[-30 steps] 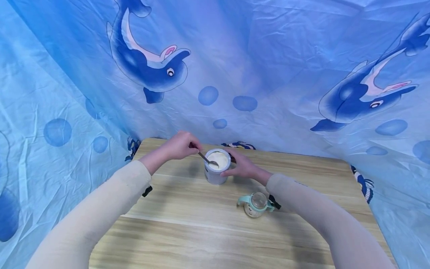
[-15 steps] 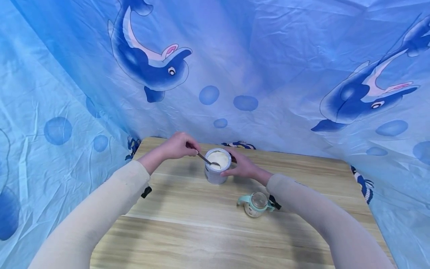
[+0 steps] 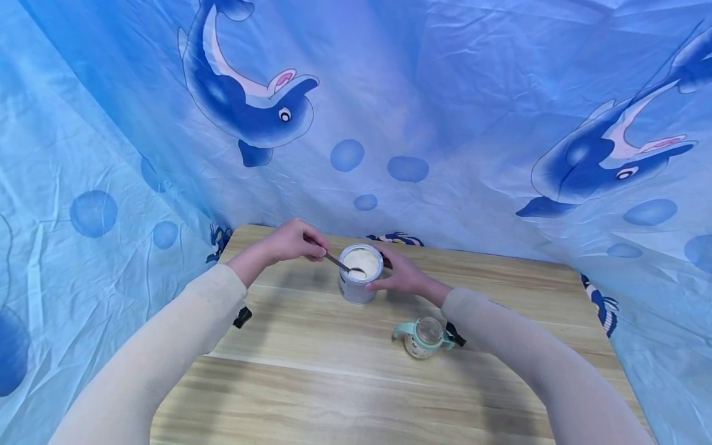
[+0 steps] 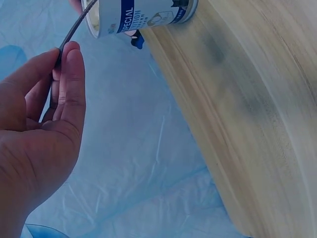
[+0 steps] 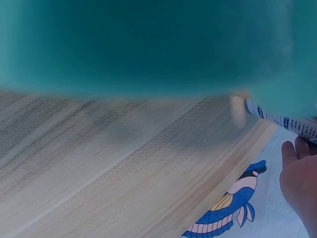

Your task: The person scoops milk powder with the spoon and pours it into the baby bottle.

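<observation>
A tin can (image 3: 356,290) of pale powder (image 3: 360,261) stands without a lid near the table's back edge. My left hand (image 3: 297,240) pinches the handle of a metal spoon (image 3: 337,262), whose bowl dips into the powder. In the left wrist view, thumb and fingers of the left hand (image 4: 54,109) close on the dark spoon handle (image 4: 74,29) beside the can (image 4: 143,14). My right hand (image 3: 402,272) grips the can from its right side, thumb in front. The right wrist view shows part of that hand (image 5: 302,181) against the can's printed side (image 5: 292,124).
A clear cup (image 3: 421,343) with mint-green handles stands near the right forearm. A blurred teal shape (image 5: 148,44) covers the top of the right wrist view. Blue dolphin-print cloth (image 3: 378,111) hangs behind and beside the wooden table (image 3: 311,377).
My left hand has drawn slightly left with the spoon. The spoon's bowl looked dark and now shows pale powder in it. My right hand keeps its hold on the can.
</observation>
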The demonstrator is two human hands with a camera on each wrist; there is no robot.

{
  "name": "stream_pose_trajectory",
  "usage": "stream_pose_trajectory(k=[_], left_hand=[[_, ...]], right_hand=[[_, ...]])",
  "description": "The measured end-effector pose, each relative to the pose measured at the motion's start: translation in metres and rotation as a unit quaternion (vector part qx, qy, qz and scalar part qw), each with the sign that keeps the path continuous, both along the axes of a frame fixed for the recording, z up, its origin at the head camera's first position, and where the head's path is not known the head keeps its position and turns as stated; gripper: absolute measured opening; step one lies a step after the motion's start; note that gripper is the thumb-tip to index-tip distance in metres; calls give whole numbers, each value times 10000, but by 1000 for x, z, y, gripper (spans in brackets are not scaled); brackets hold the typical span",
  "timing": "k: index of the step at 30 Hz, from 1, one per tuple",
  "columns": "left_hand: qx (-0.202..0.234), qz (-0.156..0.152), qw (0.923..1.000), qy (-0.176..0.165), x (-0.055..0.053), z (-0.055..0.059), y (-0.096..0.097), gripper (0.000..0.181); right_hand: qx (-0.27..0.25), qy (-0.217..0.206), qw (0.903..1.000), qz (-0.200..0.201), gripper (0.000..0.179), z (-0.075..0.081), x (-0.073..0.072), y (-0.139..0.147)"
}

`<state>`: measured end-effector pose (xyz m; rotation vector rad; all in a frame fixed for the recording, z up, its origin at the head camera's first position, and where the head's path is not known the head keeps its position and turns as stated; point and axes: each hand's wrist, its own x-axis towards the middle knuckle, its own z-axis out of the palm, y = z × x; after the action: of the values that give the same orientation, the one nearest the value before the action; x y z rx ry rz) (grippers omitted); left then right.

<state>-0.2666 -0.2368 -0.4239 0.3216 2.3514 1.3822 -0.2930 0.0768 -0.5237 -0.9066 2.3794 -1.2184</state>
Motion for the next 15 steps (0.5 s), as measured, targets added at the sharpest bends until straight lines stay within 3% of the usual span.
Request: stream_pose_trajectory(k=[5,15], left_hand=[[432,397,9970,-514,-1,-4,1,20],[822,1143,9791,-1468,2,-9,3,34]], right_hand=[[7,-60,10000,-21,102,-1,-1,0],[-9,-90,10000,-41,103,0,1,-1]])
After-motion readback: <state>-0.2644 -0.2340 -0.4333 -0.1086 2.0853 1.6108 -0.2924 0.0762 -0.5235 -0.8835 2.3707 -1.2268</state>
